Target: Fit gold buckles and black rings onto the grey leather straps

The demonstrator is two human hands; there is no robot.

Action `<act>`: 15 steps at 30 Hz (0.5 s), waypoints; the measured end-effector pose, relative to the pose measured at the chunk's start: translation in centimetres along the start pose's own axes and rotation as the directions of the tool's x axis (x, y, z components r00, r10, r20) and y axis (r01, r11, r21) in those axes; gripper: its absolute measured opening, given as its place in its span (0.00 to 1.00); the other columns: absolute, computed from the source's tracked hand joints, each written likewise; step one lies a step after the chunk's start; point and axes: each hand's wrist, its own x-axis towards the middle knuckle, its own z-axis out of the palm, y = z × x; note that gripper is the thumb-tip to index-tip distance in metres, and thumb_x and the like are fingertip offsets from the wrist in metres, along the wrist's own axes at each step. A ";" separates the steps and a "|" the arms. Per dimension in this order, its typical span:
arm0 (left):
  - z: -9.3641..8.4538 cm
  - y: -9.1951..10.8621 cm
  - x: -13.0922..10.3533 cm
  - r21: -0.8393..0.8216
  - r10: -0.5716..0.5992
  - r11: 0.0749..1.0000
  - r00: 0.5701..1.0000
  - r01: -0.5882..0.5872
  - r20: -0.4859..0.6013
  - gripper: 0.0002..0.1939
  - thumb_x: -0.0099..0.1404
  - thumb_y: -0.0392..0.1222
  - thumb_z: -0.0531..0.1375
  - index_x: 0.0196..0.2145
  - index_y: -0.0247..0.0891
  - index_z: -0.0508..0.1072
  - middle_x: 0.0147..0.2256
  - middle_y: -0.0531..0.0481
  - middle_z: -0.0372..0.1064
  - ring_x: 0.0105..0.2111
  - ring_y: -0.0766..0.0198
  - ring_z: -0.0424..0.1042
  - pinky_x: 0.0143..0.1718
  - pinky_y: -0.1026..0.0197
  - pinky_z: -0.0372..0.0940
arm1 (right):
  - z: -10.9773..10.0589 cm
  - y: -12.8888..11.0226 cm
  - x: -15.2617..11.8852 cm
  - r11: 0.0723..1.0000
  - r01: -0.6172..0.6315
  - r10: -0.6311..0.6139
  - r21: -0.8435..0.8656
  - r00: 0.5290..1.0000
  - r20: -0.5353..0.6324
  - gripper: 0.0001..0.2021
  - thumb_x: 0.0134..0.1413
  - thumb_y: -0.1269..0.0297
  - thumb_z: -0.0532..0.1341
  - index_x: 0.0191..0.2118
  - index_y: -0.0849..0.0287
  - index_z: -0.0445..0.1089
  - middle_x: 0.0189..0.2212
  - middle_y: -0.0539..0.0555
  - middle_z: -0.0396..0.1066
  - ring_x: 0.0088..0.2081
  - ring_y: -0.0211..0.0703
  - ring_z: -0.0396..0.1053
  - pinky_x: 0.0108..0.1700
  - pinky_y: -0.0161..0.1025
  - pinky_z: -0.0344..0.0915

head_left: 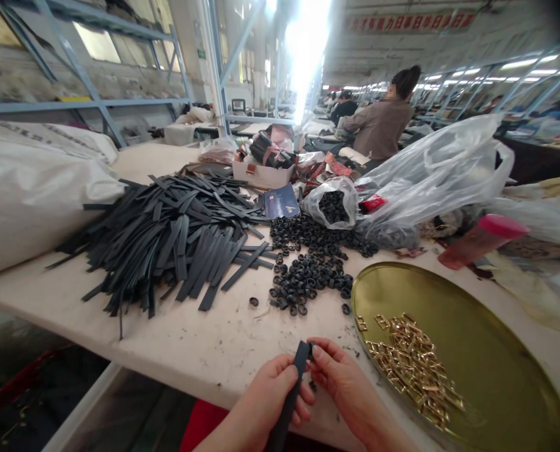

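Note:
My left hand (280,392) is closed around a flat black strap (290,397), which slants upward from the table's front edge. At the strap's upper end, my right hand (333,370) pinches a small black loop (311,350) between thumb and fingers. Whether the strap's end passes through the loop, I cannot tell. Beyond the hands lies a heap of similar black loops (303,276), with a single loop (253,302) apart from it. A large pile of black straps (176,232) spreads to the left.
On the right, a round gold tray (478,333) holds many gold buckles (414,364). Behind stand a plastic bag of loops (331,204), a dark blue card (281,202) and a pink-lidded bottle (482,242). A white sack (35,188) sits at left; a person (383,122) works farther back.

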 end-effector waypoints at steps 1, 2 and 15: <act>-0.1 -0.2 0.1 0.061 0.007 0.998 1.000 -0.007 0.005 0.15 0.55 0.51 0.52 0.34 0.35 0.63 0.20 0.55 0.64 0.13 0.74 0.58 0.16 0.71 0.51 | -0.1 0.0 -0.1 0.999 0.019 -0.019 -0.028 1.000 0.013 0.15 0.41 0.58 0.66 0.35 0.60 0.69 0.26 0.49 0.70 0.26 0.36 0.66 0.31 0.35 0.62; -0.2 -0.4 0.2 0.137 0.017 0.990 1.000 -0.017 0.005 0.15 0.56 0.51 0.51 0.33 0.36 0.63 0.18 0.57 0.63 0.12 0.74 0.56 0.14 0.70 0.49 | -0.3 0.0 -0.2 0.997 0.043 -0.042 -0.064 0.999 0.027 0.14 0.42 0.59 0.65 0.35 0.60 0.69 0.25 0.49 0.70 0.26 0.36 0.65 0.32 0.35 0.62; 0.2 -0.9 -3.1 0.579 0.069 0.804 0.989 -0.133 0.132 0.17 0.60 0.45 0.49 0.45 0.40 0.64 0.21 0.55 0.65 0.20 0.67 0.64 0.23 0.68 0.59 | -1.2 -0.2 -3.5 0.946 0.148 -0.121 -0.290 0.987 0.109 0.13 0.40 0.57 0.65 0.28 0.61 0.68 0.16 0.45 0.64 0.20 0.33 0.61 0.27 0.32 0.57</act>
